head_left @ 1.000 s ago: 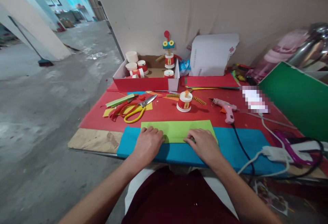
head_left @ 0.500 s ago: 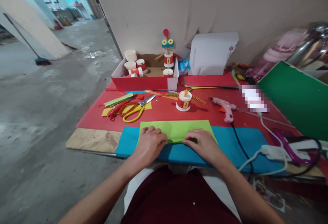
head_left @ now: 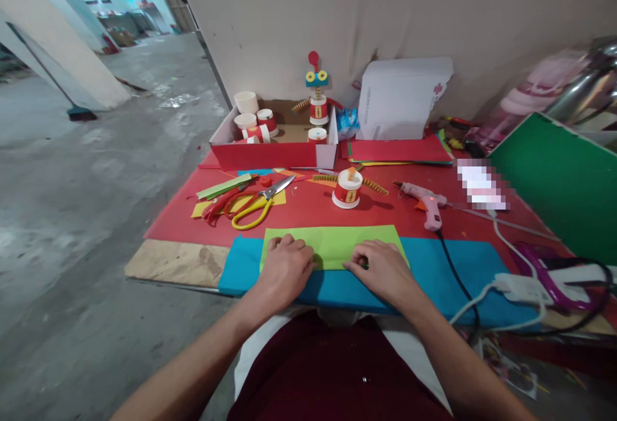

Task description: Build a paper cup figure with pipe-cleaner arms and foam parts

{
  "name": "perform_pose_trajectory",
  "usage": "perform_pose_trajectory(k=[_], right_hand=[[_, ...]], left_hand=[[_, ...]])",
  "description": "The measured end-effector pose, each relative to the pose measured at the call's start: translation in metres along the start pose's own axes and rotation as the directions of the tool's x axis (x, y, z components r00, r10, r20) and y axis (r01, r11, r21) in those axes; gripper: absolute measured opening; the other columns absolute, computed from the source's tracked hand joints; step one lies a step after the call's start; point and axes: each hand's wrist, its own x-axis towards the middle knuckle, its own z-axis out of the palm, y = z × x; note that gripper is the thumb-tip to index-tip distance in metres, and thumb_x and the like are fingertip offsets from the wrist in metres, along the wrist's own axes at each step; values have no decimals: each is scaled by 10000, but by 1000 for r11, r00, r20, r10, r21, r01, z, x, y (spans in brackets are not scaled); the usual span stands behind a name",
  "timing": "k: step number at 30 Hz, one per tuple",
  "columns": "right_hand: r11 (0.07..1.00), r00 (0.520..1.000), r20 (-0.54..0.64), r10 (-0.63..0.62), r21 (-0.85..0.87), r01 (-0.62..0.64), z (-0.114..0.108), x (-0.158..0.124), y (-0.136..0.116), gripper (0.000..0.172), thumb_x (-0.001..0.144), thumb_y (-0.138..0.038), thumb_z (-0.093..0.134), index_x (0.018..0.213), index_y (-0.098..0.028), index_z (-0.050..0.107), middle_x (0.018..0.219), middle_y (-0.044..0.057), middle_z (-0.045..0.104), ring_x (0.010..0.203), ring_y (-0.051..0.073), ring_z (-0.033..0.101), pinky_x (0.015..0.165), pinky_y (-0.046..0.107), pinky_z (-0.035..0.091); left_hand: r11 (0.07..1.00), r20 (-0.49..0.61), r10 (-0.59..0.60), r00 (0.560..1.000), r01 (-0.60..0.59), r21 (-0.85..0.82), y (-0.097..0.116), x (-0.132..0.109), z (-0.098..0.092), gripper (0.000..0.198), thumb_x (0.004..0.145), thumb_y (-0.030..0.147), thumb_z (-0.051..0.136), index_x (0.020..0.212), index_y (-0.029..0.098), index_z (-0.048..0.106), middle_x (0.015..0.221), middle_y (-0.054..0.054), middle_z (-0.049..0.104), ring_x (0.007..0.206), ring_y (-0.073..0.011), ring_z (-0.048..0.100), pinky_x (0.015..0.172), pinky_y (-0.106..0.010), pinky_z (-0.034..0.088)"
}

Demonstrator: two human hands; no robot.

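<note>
A sheet of light green paper (head_left: 332,244) lies on a blue cover at the table's near edge. My left hand (head_left: 288,268) rests on its left part with curled fingers, gripping the near edge. On the right, my right hand (head_left: 378,267) has thumb and fingers closed on the same near edge. Just beyond the paper stands an upside-down paper cup (head_left: 347,188) with springy folded-paper arms and an orange tab on top. Scissors (head_left: 260,206) with yellow and red handles lie to the left, a pink glue gun (head_left: 424,202) to the right.
An open box (head_left: 274,154) at the back holds several paper cups and a finished cup figure (head_left: 318,109). Red card sheets (head_left: 398,150) lie right of it. A green board (head_left: 559,183) leans at the right. A white power strip (head_left: 523,286) and cables cross the near right corner.
The right fingers have shifted slightly along the paper's near edge. The left hand has barely moved, and the view has tilted a little.
</note>
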Motion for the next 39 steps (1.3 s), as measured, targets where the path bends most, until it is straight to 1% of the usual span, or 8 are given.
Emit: perform_pose_trajectory(k=[9,13,16,20,25,31,35,39], right_hand=[[998,999,13,36,-50,-35,-1,1,-6,228,818,-298,660,622,-208,588,686,11,659,713,181,577,640,302,299],[996,996,50,67,-59,-64,-4,2,-8,213,816,-298,668,637,-207,595,723,16,674,757,195,594,656,308,308],[995,995,62,80,-56,-77,-5,2,-11,189,822,-276,660,655,-206,606,739,17,680,779,199,601,672,311,319],[995,995,58,87,-44,-84,-5,0,-12,187,833,-278,649,666,-200,617,749,25,683,789,202,607,683,314,331],[992,994,82,70,96,-78,-15,-11,10,141,849,-301,627,748,-206,656,821,24,710,809,193,626,721,305,371],[962,978,64,198,178,-206,-31,-32,50,168,861,-303,576,770,-223,692,859,35,721,864,219,639,778,323,414],[962,971,46,236,131,-240,-31,-35,53,159,852,-311,584,772,-221,687,858,33,715,872,225,634,781,334,402],[963,965,20,261,69,-261,-26,-35,50,158,849,-310,585,748,-220,667,841,29,707,869,224,624,758,329,383]], left_hand=[[999,45,-15,999,13,43,2,0,-3,156,893,271,544,787,178,612,827,-54,648,873,-248,526,792,-413,359],[992,-74,-2,997,11,125,5,-3,-3,98,881,268,581,933,190,611,919,-67,639,938,-263,526,920,-485,352],[969,-191,175,966,-135,207,9,-6,0,210,906,214,542,1109,255,578,1116,-66,602,1091,-268,484,1037,-535,260],[882,-132,436,890,-395,256,12,-9,8,286,944,189,463,1213,249,541,1093,-50,598,1109,-236,477,1098,-517,211],[890,-117,422,899,-385,245,10,-9,15,246,947,216,468,1170,217,574,980,-31,612,1059,-213,503,1104,-494,229],[899,-145,387,911,-338,277,13,-10,21,252,920,200,501,1154,229,591,976,-40,624,1052,-220,512,1090,-504,253],[874,-169,424,890,-353,332,20,-13,23,246,926,168,457,1114,187,615,1076,-58,619,1112,-233,490,1091,-492,274],[845,-67,457,887,-410,343,25,-13,20,245,935,148,418,1065,148,626,1118,-81,611,1057,-216,516,1085,-460,311]])
